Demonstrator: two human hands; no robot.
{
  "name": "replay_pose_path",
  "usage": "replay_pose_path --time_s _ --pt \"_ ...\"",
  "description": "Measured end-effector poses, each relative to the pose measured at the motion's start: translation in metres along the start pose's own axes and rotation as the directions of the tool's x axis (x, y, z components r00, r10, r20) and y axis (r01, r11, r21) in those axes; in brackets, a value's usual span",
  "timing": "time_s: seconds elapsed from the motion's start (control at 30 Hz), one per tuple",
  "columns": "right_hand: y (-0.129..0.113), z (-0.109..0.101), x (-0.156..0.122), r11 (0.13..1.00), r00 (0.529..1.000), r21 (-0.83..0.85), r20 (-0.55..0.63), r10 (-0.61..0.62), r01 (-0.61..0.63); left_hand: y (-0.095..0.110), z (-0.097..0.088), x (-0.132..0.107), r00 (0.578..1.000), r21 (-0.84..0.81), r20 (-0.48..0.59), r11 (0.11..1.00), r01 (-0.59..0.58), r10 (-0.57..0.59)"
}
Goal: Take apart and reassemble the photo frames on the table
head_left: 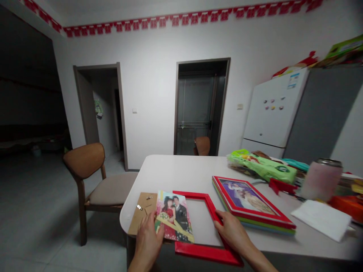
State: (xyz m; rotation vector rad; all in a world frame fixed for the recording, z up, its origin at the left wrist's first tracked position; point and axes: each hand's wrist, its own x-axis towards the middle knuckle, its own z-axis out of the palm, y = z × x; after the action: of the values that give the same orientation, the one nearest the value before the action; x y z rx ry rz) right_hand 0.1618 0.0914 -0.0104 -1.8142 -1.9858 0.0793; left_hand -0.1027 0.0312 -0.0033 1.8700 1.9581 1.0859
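Note:
My left hand (148, 237) grips the left edge of a photo print (178, 223) of a couple, one in a red dress and one in a dark suit. Under that hand and beside the print lies a brown backing board (137, 217) with small metal clips. My right hand (233, 229) is closed on the right side of an empty red picture frame (207, 254), whose near edge reaches the table's front edge. The print overlaps the frame's left side. To the right, a stack of framed pictures (252, 202) lies flat, a red one on top.
On the white table (170, 168), a green packet (263, 166), a pinkish jar (321, 181) and white tissue (321, 219) sit at the right among clutter. A wooden chair (85, 160) stands left, another behind the table. A fridge (272, 113) is at the back right.

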Motion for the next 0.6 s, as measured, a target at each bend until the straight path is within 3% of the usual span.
replay_pose_path --time_s 0.1,0.23,0.37,0.47,0.6 --pt "0.001 0.000 0.000 1.000 1.000 -0.025 0.028 0.001 -0.001 0.002 -0.003 -0.002 0.999 0.144 0.025 0.989 -0.024 0.021" --pt "-0.005 -0.003 -0.002 1.000 1.000 0.011 -0.004 -0.017 0.017 -0.001 -0.004 -0.004 0.999 0.207 0.022 0.977 -0.047 0.043" --pt "-0.028 -0.006 -0.009 0.968 0.996 0.243 -0.070 -0.051 0.067 -0.005 -0.003 -0.004 0.998 0.174 0.021 0.982 -0.070 0.067" --pt "-0.049 0.002 -0.011 0.866 0.999 0.500 0.033 -0.028 0.008 -0.005 -0.005 -0.005 0.996 0.141 0.007 0.986 -0.091 0.091" --pt "-0.065 0.023 -0.004 0.646 0.963 0.720 0.252 0.095 -0.253 -0.001 -0.004 -0.009 0.990 0.091 -0.001 0.986 -0.142 0.143"
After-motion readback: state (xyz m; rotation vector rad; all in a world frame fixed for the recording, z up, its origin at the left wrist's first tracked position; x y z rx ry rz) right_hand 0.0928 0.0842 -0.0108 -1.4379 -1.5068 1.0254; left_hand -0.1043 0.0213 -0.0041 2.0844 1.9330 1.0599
